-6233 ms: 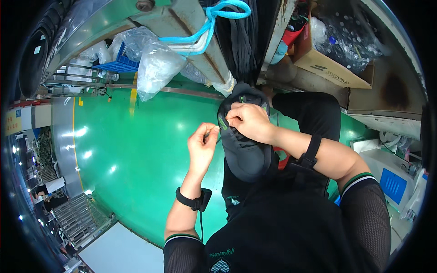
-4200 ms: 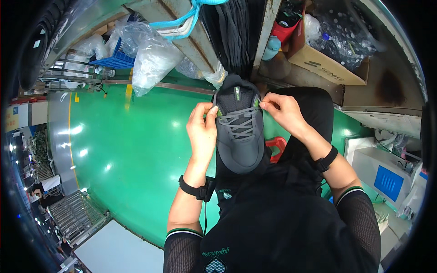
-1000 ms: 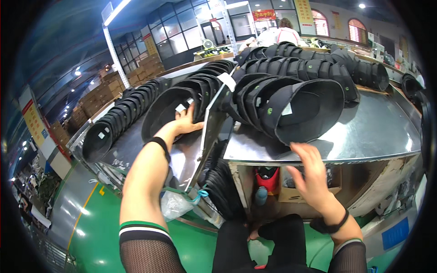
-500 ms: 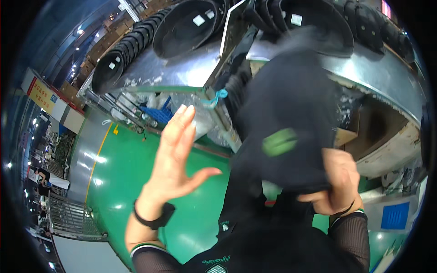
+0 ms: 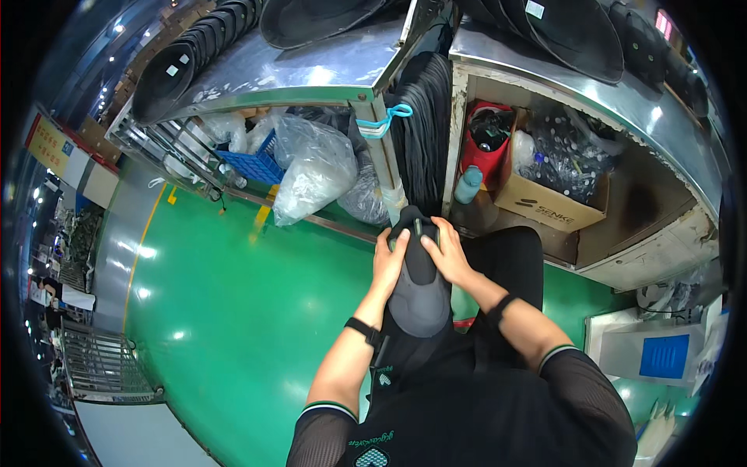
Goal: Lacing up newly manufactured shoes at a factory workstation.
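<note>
Between my hands is a dark grey and black moulded piece point(image 5: 420, 307), narrow at its far end and broad and rounded toward me; I cannot tell its exact kind. My left hand point(image 5: 387, 263) grips its left side with the thumb on top. My right hand point(image 5: 450, 253) holds the opposite side, its thumb also on the upper face. A small slot or light tab shows between the thumbs near the narrow end. The piece rests over my lap, and its underside is hidden.
Metal-topped tables point(image 5: 303, 66) carry stacked black curved shells point(image 5: 572, 35). Under the right one stand a cardboard box point(image 5: 552, 204) of small bagged parts, a red container point(image 5: 488, 140) and a bluish bottle point(image 5: 468, 185). Long black strips point(image 5: 422, 128) hang between the tables.
The piece, raised and blurred in my right hand before, is now lower and nearer my lap. My left hand, previously empty and spread, has moved right and taken hold of it.
</note>
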`<action>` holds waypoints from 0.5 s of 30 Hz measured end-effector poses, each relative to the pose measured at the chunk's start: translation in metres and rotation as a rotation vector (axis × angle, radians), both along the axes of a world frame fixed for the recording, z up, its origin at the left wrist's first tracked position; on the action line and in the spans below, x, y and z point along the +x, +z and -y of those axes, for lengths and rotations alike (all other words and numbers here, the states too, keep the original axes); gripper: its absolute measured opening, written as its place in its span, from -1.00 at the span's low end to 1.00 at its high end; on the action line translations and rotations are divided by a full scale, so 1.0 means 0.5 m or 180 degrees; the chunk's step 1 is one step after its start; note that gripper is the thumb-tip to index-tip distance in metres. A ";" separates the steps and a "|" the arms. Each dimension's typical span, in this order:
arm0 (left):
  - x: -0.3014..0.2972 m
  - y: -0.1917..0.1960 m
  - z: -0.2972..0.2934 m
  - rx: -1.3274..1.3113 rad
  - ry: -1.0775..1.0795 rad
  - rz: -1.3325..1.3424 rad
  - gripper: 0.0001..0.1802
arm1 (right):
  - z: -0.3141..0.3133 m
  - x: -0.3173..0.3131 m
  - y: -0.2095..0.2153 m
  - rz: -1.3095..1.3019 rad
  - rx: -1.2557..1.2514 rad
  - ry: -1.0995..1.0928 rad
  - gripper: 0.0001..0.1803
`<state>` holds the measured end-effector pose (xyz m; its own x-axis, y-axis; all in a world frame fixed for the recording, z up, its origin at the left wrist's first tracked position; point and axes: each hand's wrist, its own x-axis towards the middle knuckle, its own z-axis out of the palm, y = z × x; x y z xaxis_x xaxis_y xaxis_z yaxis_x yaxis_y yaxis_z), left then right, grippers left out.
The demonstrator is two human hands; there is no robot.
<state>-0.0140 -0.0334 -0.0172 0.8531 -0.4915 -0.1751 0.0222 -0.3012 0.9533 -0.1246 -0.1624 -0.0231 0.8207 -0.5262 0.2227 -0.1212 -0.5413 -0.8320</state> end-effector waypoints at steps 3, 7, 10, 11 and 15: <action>0.005 0.000 0.037 -0.0207 0.0164 -0.0725 -0.08 | 0.075 0.042 -0.013 -0.0192 0.0414 0.0226 -0.40; 0.003 -0.026 0.028 0.0005 0.0076 -0.0181 -0.07 | 0.119 0.117 0.193 0.1290 -0.0134 -0.0482 -0.62; 0.008 -0.027 0.037 0.0033 -0.0108 -0.0136 -0.13 | 0.144 0.183 0.297 0.1668 -0.0396 -0.0837 -0.75; 0.008 -0.026 0.036 -0.0012 -0.0164 -0.0177 -0.15 | 0.152 0.200 0.299 0.1751 -0.0595 -0.0837 -0.79; 0.008 0.002 0.001 0.0097 -0.0177 0.0692 -0.38 | 0.157 0.153 0.303 0.2137 0.0123 -0.0419 -0.88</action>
